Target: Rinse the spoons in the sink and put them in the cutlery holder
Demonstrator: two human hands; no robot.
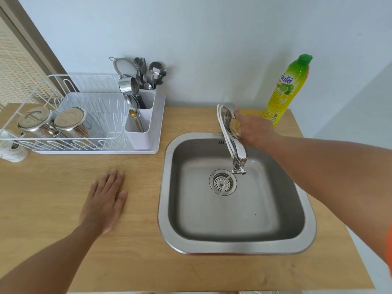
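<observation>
I had the right hand (pixel 252 129) curled on the tap (pixel 230 132) lever, water trickling into the sink (pixel 275 240), left hand (pixel 106 200) flat, empty on the worktop (pixel 63 183); best nudge it gently.

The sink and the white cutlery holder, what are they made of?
The sink looks like brushed stainless steel: grey, with a soft sheen. The cutlery holder looks like matte white plastic: smooth, thick walls, no shine. The counter seems wood or wood-look laminate, with grain lines.
</observation>
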